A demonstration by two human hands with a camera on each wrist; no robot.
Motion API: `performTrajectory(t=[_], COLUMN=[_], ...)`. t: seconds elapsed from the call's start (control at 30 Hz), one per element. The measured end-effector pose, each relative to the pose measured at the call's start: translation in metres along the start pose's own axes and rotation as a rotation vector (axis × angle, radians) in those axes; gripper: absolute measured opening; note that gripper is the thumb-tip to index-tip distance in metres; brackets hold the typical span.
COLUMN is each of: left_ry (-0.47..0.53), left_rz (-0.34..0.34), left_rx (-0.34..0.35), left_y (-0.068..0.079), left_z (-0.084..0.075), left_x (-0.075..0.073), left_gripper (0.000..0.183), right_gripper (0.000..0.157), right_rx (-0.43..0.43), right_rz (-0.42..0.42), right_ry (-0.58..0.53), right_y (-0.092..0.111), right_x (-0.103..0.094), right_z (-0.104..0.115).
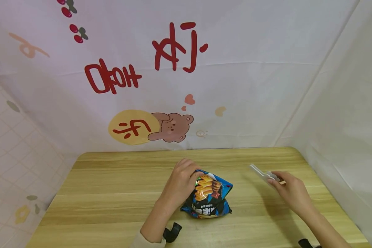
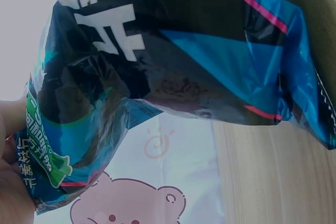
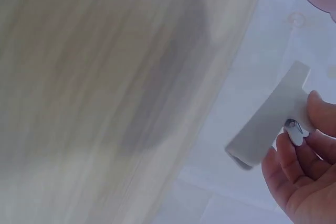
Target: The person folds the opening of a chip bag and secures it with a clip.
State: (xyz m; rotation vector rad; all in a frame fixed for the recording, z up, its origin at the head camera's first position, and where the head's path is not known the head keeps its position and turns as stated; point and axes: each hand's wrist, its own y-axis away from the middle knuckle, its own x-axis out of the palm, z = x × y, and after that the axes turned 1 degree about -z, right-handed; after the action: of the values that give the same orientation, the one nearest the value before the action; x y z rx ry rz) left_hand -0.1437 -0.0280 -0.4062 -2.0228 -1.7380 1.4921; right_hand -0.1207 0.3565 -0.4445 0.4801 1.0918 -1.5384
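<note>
A blue and black snack bag (image 1: 207, 198) stands on the wooden table, its top edge pinched by my left hand (image 1: 181, 181). In the left wrist view the puffed bag (image 2: 199, 51) fills the top of the picture, and the thumb and fingers (image 2: 10, 182) hold its corner at the lower left. To the right of the bag, my right hand (image 1: 292, 193) holds a white bag clip (image 1: 263, 174) above the table. The right wrist view shows the clip's (image 3: 273, 116) long flat bar and a small metal spring, with thumb and fingers on its handles.
The wooden table (image 1: 117, 186) runs back to a white cloth backdrop (image 1: 254, 86) printed with red characters and a bear. White cloth also hangs at both sides. Black strap-like parts (image 1: 172, 232) show near the left wrist.
</note>
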Motion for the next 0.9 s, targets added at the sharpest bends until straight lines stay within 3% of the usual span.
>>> performTrajectory(t=[0.27,0.7,0.9], left_ry=[-0.005,-0.001,0.004], left_rz=[-0.003,-0.007,-0.006], left_rx=[-0.002,-0.008,-0.007], left_y=[0.000,0.001,0.000], left_z=[0.001,0.000,0.000], left_x=[0.000,0.001,0.000], left_gripper=[0.005,0.006,0.005], right_gripper=[0.028,0.033,0.039], right_rx=[-0.058,-0.148,-0.262], right_rz=[-0.081,-0.082,-0.073], right_ry=[-0.047,-0.178,-0.223], right_y=[0.001,0.009,0.010], right_x=[0.001,0.006,0.007], right_z=[0.015,0.033,0.035])
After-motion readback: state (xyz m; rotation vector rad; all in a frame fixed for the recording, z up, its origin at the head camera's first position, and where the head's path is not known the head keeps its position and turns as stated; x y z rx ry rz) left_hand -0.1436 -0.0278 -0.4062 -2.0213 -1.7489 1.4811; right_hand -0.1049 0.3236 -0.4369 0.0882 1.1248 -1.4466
